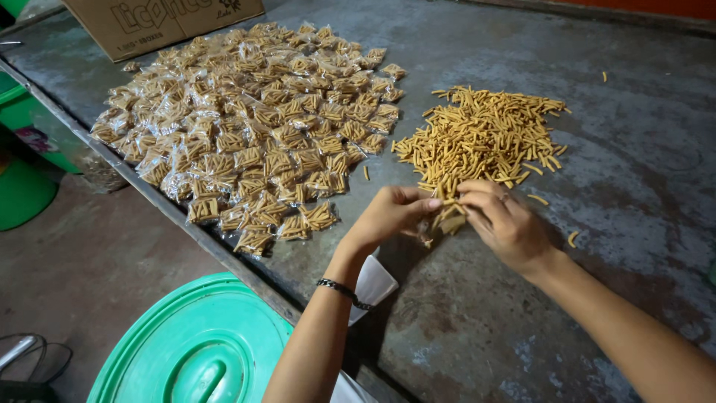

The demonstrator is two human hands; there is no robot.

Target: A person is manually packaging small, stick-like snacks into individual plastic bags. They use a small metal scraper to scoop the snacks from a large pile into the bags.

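Fingers [418, 203] of the left hand [391, 215] curl inward and pinch the edge of a small clear packet [450, 218] that is partly filled with yellow snack sticks. The right hand [503, 220] meets it from the other side, its fingertips [471, 195] pressed together on a few sticks at the packet's mouth. Both hands hover just above the grey table [634, 194], touching each other around the packet, at the near edge of the loose pile of sticks [481, 134]. How firmly the right fingers grip cannot be told, since the packet and the other hand hide their tips.

A dark bracelet [341, 289] sits on the left wrist, and a white fold of paper or plastic [373, 285] lies on the table under that forearm. A few stray sticks [573, 239] lie apart from the pile, to the right of the hands.

To the left of the loose pile spreads a broad heap of filled packets [253, 127], each clear and holding the same yellow sticks. Behind that heap stands a brown cardboard box [160, 22] at the far edge of the table. Below the table's near edge is a round green lid [198, 347], and more green tubs [22, 190] stand on the floor at the left.
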